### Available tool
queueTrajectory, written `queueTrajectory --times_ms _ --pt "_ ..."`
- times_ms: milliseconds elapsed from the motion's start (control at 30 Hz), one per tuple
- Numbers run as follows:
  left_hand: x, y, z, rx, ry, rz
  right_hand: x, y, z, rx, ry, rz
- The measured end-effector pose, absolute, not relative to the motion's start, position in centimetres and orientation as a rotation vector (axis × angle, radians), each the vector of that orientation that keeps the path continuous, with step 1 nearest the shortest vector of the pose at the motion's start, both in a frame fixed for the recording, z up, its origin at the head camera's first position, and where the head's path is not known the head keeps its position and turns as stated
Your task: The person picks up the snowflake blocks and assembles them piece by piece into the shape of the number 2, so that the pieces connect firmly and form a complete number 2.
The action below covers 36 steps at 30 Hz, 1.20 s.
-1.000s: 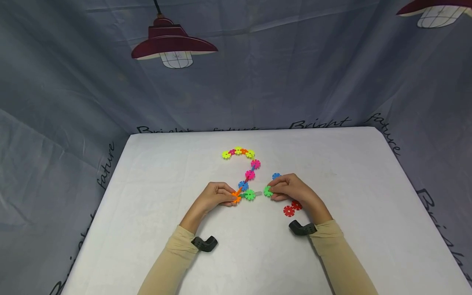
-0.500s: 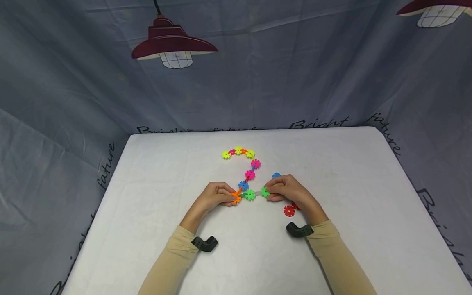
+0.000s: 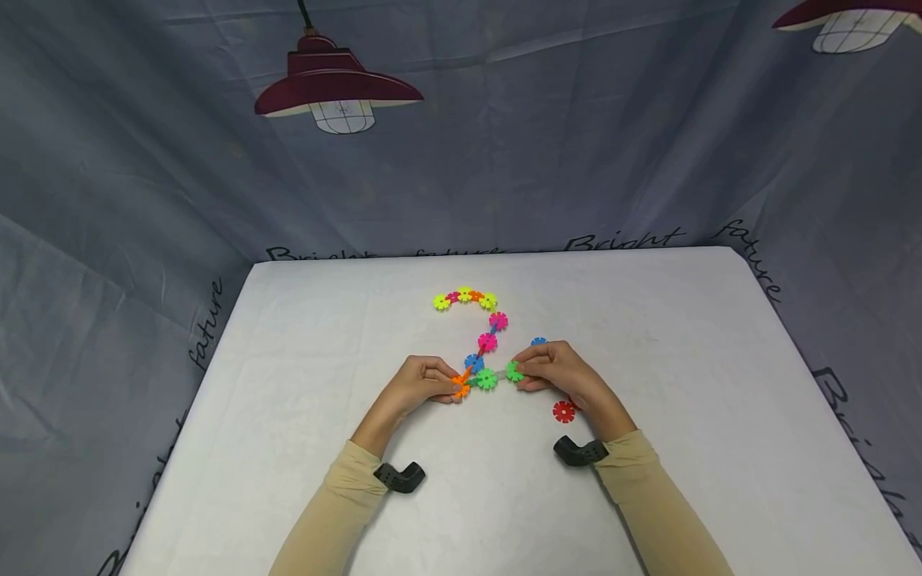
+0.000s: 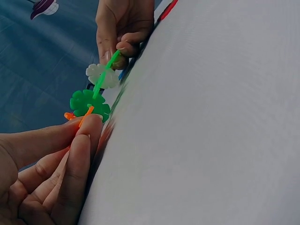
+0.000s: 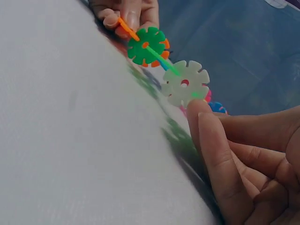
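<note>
My left hand [image 3: 426, 379] pinches an orange notched flower disc [image 3: 462, 390] at the near end of a colourful chain of linked discs. A dark green disc [image 4: 86, 102] stands edge-on to it and joins a light green disc [image 3: 487, 379]. Beyond that comes a whitish translucent disc [image 5: 185, 83], slotted with the light green one. With thumb and fingertips, my right hand [image 3: 556, 366] pinches another light green disc [image 3: 515, 371] at the whitish disc's far side; fingertips cover part of it. From the orange piece, the chain runs back past a blue disc [image 3: 474, 364] and pink discs [image 3: 487, 342].
The chain's far end curves left to a yellow disc [image 3: 442, 302] on the white table [image 3: 346, 320]. A red disc [image 3: 564, 412] lies beside my right wrist, another partly hidden under it. A blue disc [image 3: 539, 342] shows behind my right hand. Grey printed cloth [image 3: 504, 160] hangs behind the table.
My right hand has moved a little left with its light green disc, bringing it closer to the other light green disc. My left hand has stayed in place.
</note>
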<state>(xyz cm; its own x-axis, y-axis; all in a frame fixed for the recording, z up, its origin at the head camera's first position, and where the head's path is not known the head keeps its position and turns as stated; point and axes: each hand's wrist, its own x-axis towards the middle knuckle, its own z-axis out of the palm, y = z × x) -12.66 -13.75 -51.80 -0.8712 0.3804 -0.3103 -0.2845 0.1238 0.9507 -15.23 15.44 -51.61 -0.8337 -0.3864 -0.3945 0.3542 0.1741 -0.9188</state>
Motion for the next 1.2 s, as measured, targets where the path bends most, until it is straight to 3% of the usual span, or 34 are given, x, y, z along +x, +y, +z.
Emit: queueTrajectory --times_ms 1200 --pt "-12.53 -13.56 -51.43 0.06 1.931 1.793 -15.3 15.47 -51.56 -0.149 1.956 -1.656"
